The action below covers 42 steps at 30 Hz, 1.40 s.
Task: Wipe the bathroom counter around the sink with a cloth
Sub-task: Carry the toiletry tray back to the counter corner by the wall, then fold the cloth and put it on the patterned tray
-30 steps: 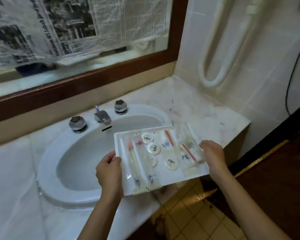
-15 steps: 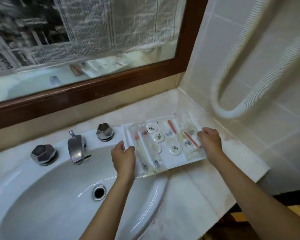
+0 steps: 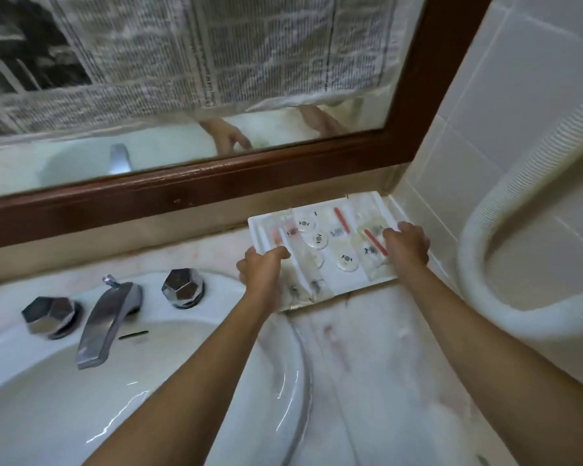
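Observation:
A white tray (image 3: 349, 282) of wrapped toiletries lies in the far right corner of the pale marble counter (image 3: 377, 358), close to the mirror frame and the tiled wall. My left hand (image 3: 261, 270) grips the tray's left edge, thumb on top. My right hand (image 3: 408, 247) holds its right edge over the sachets. The white oval sink (image 3: 169, 398) fills the lower left, with a chrome spout (image 3: 106, 319) and two faceted chrome knobs (image 3: 182, 287). No cloth is in view.
A brown wooden mirror frame (image 3: 189, 193) runs along the back, with newspaper taped over the glass. A white ribbed hose (image 3: 505, 290) loops down the tiled right wall beside the tray. Reddish smears mark the counter in front of the tray.
Both hands carried the tray from over the sink's front edge back and right to the counter's far corner. The view moved in closer over the sink.

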Tool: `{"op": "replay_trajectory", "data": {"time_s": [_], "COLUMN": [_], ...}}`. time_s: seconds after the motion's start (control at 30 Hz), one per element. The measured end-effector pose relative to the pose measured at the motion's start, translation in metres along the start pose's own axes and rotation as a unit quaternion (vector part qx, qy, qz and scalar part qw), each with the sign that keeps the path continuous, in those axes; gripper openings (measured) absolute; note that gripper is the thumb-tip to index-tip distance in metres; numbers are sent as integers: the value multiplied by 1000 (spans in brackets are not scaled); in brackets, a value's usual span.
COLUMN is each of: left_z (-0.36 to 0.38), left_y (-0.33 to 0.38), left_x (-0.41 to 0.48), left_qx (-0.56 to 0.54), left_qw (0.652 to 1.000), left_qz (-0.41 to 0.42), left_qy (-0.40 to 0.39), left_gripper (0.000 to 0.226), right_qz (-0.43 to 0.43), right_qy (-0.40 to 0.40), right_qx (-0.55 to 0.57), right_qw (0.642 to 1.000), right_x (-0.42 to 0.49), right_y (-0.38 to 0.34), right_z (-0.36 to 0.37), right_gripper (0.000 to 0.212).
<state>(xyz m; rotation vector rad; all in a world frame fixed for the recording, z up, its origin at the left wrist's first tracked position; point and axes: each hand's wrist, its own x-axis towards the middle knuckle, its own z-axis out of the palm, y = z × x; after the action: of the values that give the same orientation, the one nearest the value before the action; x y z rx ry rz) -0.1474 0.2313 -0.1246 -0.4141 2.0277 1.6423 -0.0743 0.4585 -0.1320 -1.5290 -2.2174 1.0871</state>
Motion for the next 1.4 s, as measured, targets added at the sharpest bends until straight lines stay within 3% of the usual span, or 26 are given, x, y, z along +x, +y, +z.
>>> {"op": "replay_trajectory", "data": {"time_s": [0.2,0.37,0.57,0.73,0.9,1.13,1.4], "left_z": [20,24,15,-21,-93,-244,-460], "left_y": [0,-8,-16,-38,-101,-196,-311], "left_x": [17,25,14,-31,-105,-198,-272], "left_qx": [7,33,189,191,141,150,207], "left_qw": [999,999,979,965,962,944,910], "left_qz": [-34,-8,81,178,224,228,180], "left_qy": [1,10,-10,24,75,187,311], "left_gripper": [80,76,79,64,45,40,34], "right_qz": [-6,-24,-94,-168,-278,-433,-487], "right_qy": [-6,-15,7,29,-19,-153,-281], "right_qx": [-10,-20,-102,-20,18,17,-51], "right_qw": [1000,999,990,985,960,888,825], "right_x": [24,28,9,-61,-170,-352,-521], "right_y": [10,12,17,27,45,54,28], "right_z": [10,17,15,16,32,70,141], "right_gripper": [53,53,48,39,29,29,27]}}
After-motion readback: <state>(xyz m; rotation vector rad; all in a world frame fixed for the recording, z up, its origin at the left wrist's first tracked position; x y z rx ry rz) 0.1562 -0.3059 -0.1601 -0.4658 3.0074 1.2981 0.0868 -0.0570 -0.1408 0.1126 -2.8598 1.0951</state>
